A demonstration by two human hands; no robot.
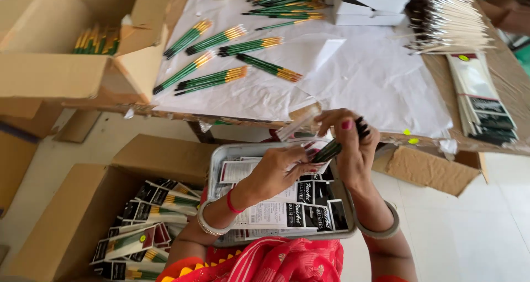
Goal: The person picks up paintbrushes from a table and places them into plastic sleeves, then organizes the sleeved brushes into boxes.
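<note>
- The fingers of the left hand (pixel 276 171) are pinched narrow on the lower end of a clear plastic sleeve (pixel 301 124); those of the right hand (pixel 350 149) are curled round a small set of green-handled brushes (pixel 331 149), dark bristle tips poking out above the fist. Sleeve and brushes sit in mid-air just off the desk's near edge, over the metal tray (pixel 221 166) on the lap.
- At the far left corner an open cardboard box (pixel 61 77) holds more brushes standing in a clump.
- Below it, on the floor, a second carton (pixel 72 215) is filled with packed brush sets (pixel 149 215) with dark header cards.
- On the desk's white paper sheet (pixel 375 83), loose bundles of green brushes (pixel 215 61) are spread near the left edge.
- The tray carries printed backing cards (pixel 276 210), laid flat and overlapping.
- Handling, as I judge it: the brushes are light and stiff, best gripped at the handles, away from the soft bristles; the sleeve is thin, slippery and crumples easily, so hold it at its open mouth.
- Toward the right edge lie white boxes (pixel 370 3), a heap of pale-handled brushes (pixel 447 22) and a stack of dark packets (pixel 486 105).
</note>
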